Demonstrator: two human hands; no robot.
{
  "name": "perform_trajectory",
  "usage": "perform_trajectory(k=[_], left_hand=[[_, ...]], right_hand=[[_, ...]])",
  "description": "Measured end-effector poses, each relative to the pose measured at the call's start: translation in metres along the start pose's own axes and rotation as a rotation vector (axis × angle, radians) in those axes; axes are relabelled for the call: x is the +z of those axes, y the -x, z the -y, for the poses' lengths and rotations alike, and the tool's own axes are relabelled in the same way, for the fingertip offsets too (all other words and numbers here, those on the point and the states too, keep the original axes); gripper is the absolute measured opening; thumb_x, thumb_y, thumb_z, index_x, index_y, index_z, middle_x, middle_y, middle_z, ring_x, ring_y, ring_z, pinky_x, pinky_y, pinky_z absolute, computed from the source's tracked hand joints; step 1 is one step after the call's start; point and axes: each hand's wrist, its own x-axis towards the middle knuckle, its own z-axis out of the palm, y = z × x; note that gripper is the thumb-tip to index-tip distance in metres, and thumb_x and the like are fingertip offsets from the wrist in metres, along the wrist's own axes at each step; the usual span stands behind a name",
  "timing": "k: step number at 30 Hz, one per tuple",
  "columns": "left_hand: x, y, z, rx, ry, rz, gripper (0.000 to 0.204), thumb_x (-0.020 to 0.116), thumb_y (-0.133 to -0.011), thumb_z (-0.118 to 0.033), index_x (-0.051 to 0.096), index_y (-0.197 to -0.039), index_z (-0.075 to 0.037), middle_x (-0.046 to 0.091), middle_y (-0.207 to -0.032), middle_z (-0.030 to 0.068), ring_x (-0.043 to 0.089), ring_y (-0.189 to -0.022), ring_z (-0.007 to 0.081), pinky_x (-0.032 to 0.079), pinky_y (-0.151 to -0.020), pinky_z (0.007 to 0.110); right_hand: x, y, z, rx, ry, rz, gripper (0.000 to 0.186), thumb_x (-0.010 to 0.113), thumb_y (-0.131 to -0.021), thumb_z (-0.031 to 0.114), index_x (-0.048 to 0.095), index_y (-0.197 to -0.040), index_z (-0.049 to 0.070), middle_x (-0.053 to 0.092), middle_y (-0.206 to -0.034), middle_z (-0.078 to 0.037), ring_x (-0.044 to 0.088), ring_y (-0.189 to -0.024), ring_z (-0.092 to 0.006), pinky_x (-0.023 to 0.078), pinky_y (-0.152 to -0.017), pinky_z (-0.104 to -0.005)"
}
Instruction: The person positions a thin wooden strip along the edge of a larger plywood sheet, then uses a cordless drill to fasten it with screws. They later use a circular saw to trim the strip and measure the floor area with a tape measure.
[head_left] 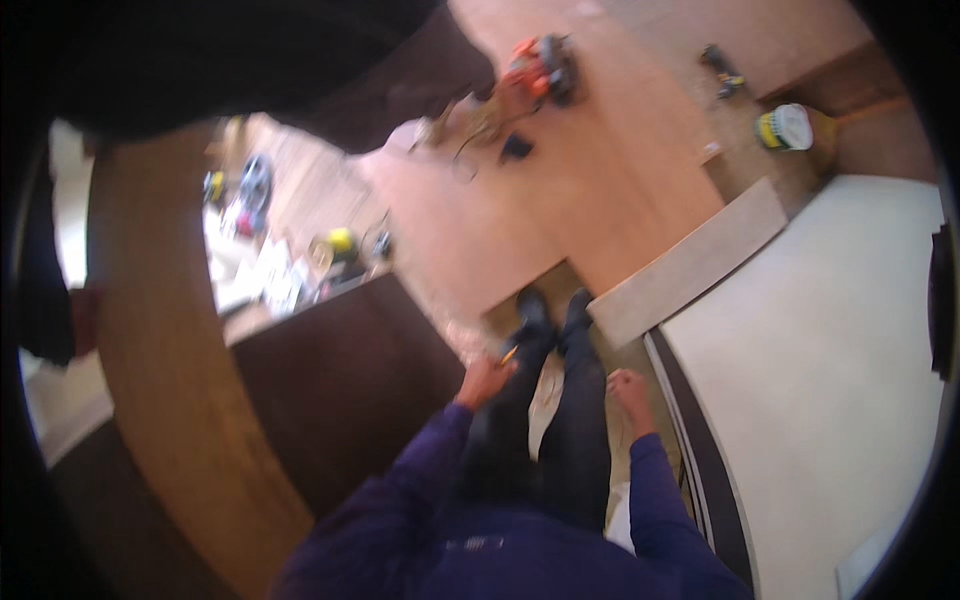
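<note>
A slim orange-tipped pencil [510, 354] pokes forward out of the curled fingers of the left hand [485, 381], which grip it just behind the black shoes [553, 312]. The right hand [628, 387] hangs beside the dark trouser legs, fingers loosely folded, holding nothing. Right of the shoes lies a pale wooden plank [690, 262]; far beyond them, an orange circular saw [535, 72].

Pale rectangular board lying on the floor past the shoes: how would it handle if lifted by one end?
The pale rectangular board looks long, flat and thin, so it would probably stay fairly stiff yet sag a little. Lying flat on the brown wooden floor, it should slide rather than roll or tip. Its weight can't be judged; it seems manageable.
</note>
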Motion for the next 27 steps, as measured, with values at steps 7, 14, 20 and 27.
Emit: perform_trajectory(k=[7,14,20,27], left_hand=[[-0.018,0.041,-0.014,-0.156,-0.174,0.138,0.061,0.075,-0.084,-0.059,0.078,-0.093,0.001,0.075,-0.092,0.024,0.074,-0.091,0.0407,0.055,-0.082,0.049],[-0.033,-0.008,-0.044,0.275,-0.192,0.131,0.04,0.08,-0.084,-0.038,0.071,-0.095,0.0,0.073,-0.087,0.0211,0.073,-0.082,0.0384,0.056,-0.078,0.047],[-0.084,-0.067,-0.107,0.542,-0.403,0.426,0.029,0.075,-0.088,-0.031,0.069,-0.102,-0.007,0.072,-0.09,0.0189,0.072,-0.073,0.0357,0.055,-0.067,0.046],[-0.124,-0.165,-0.22,0.885,-1.164,0.622,0.04,0.079,-0.082,-0.034,0.066,-0.113,-0.012,0.073,-0.107,0.0198,0.074,-0.076,0.0341,0.057,-0.067,0.046]], right_hand=[[-0.052,0.083,-0.044,0.334,-0.143,-0.026,0.022,0.058,-0.099,0.022,0.068,-0.087,0.005,0.063,-0.069,-0.003,0.058,-0.056,-0.0102,0.044,-0.048,-0.0268],[-0.038,0.164,-0.021,0.371,-0.216,-0.19,0.015,0.064,-0.092,0.018,0.071,-0.091,0.006,0.066,-0.071,-0.003,0.06,-0.056,-0.0108,0.045,-0.048,-0.0272],[0.021,0.213,-0.014,0.267,-0.138,-0.489,0.034,0.062,-0.086,0.032,0.074,-0.087,0.001,0.072,-0.083,-0.022,0.071,-0.075,-0.038,0.055,-0.069,-0.0462],[0.095,0.236,0.017,0.505,-0.306,-0.657,0.039,0.063,-0.084,0.035,0.075,-0.094,0.0,0.073,-0.098,-0.027,0.071,-0.09,-0.0423,0.055,-0.081,-0.0528]])
